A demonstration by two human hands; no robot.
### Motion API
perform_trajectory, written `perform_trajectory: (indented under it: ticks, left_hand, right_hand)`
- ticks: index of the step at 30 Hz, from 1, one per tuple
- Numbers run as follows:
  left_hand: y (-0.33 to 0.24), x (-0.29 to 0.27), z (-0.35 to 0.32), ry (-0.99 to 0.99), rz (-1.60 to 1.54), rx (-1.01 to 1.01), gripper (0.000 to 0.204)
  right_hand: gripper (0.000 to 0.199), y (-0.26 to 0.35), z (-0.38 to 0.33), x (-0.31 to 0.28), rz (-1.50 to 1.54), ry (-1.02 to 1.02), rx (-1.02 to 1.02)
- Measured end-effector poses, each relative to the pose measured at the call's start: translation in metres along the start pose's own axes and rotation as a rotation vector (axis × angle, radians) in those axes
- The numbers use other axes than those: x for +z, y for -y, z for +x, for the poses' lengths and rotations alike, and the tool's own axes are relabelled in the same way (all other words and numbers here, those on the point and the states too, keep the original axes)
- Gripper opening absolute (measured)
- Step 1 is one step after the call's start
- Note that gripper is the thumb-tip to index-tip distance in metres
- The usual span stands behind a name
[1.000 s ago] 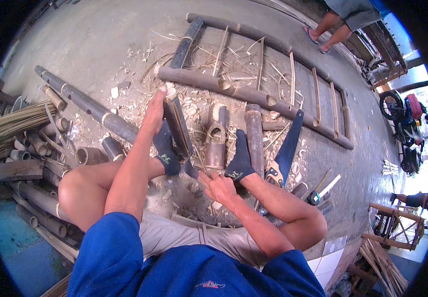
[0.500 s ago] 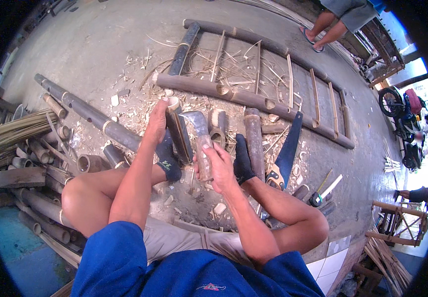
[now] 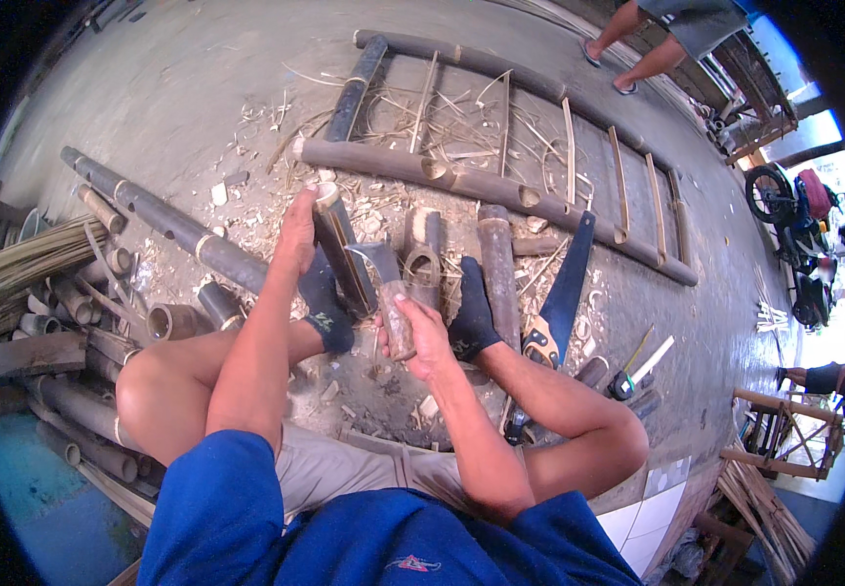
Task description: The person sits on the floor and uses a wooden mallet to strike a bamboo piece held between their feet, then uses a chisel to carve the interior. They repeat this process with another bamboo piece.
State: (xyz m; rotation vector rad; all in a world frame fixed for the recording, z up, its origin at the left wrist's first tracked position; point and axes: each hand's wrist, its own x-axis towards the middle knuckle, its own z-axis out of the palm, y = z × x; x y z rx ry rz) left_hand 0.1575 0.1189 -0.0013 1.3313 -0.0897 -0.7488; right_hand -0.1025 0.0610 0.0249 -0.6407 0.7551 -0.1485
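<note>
My left hand (image 3: pixel 295 231) is closed on the upper end of a short dark bamboo piece (image 3: pixel 341 252), which stands tilted between my feet and has a long opening down its side. In my right hand (image 3: pixel 416 335) is the thick wooden handle of a hatchet-like tool (image 3: pixel 395 311). Its metal blade (image 3: pixel 379 260) points up toward the bamboo and lies right beside its right side; whether they touch I cannot tell. Just past the blade stands a short bamboo section (image 3: pixel 423 234) with a rounded hole cut near its lower end.
A bamboo frame with thin rungs (image 3: pixel 373 156) lies ahead over shavings. A handsaw (image 3: pixel 571 288) and a tape measure (image 3: pixel 621 386) are at my right. A long bamboo pole (image 3: pixel 178 227) and stacked bamboo (image 3: pixel 81 391) are at left. A person's legs (image 3: pixel 652 61) show far right.
The tool's blade has dropped slightly and turned to show its face more narrowly. My left hand and the bamboo have shifted a little left. The other person's feet have moved apart.
</note>
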Motion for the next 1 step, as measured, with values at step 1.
perform_trajectory:
  ticks: [1]
  left_hand:
    - [0.0024, -0.0009, -0.0025, -0.001, 0.004, -0.006, 0.053]
  right_hand:
    - [0.040, -0.0108, -0.0003, -0.0090, 0.002, -0.012, 0.035]
